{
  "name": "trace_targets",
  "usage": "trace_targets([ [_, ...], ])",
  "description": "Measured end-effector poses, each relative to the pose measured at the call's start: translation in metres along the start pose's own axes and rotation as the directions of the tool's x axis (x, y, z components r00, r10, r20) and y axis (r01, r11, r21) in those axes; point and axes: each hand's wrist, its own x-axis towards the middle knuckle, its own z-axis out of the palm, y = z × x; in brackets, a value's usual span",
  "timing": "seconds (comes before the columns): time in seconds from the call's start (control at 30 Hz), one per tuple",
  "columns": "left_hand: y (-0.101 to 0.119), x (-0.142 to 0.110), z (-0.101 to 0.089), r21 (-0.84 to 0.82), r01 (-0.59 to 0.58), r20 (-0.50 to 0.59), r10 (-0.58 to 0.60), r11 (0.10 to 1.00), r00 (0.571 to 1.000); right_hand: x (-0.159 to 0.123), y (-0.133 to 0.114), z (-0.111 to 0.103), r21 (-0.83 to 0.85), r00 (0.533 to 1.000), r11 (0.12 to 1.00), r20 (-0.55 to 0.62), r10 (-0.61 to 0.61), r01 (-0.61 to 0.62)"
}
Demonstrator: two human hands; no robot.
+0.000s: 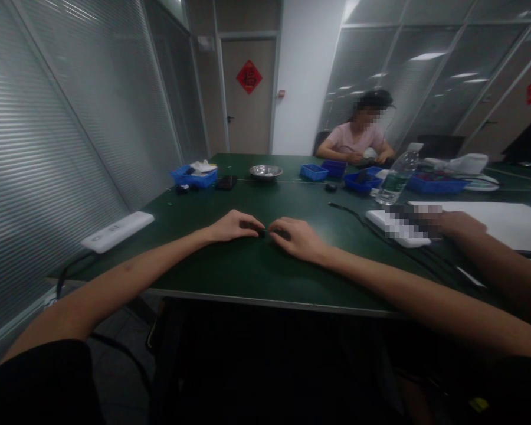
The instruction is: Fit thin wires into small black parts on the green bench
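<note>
My left hand (233, 226) rests on the green table (230, 271), its thumb and fingers closed at the tips on a small black piece (261, 233). Facing it, almost fingertip to fingertip, my right hand (301, 239) curls its fingers round a dark object (284, 234), mostly hidden under the palm. Both dark things are too small and dim to name. A narrow gap lies between the two hands.
A white power strip (117, 231) lies left. Behind are blue trays (314, 172), a metal bowl (266, 172) and a black phone-like object (226, 182). At right, a bottle (398, 177) stands near another person's hand (460, 225). A person (358, 139) sits across the table.
</note>
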Motion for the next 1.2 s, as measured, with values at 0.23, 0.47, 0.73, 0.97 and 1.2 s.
trace_targets([
  [0.23,0.003,0.002,0.004,-0.009,0.007,0.013,-0.007,1.000,1.000,0.001,-0.001,0.000,-0.009,0.999,1.000,0.019,-0.026,0.027],
  [0.47,-0.003,0.003,0.004,-0.085,0.076,0.033,-0.074,0.993,0.997,0.000,-0.001,0.000,-0.016,0.999,0.999,-0.008,0.034,-0.034],
  [0.73,-0.002,0.003,-0.003,-0.011,0.036,0.053,-0.035,0.999,0.998,0.002,-0.001,0.001,-0.072,0.996,0.995,0.052,0.072,-0.068],
  [0.97,-0.043,-0.006,-0.041,0.130,0.194,-0.036,-0.191,0.972,0.981,0.000,0.002,0.001,-0.077,0.994,0.992,0.039,0.105,-0.102],
  [1.2,-0.114,-0.056,-0.116,0.397,0.533,-0.457,-0.343,0.747,0.821,0.000,0.003,0.002,-0.084,0.994,0.992,0.050,0.100,-0.095],
])
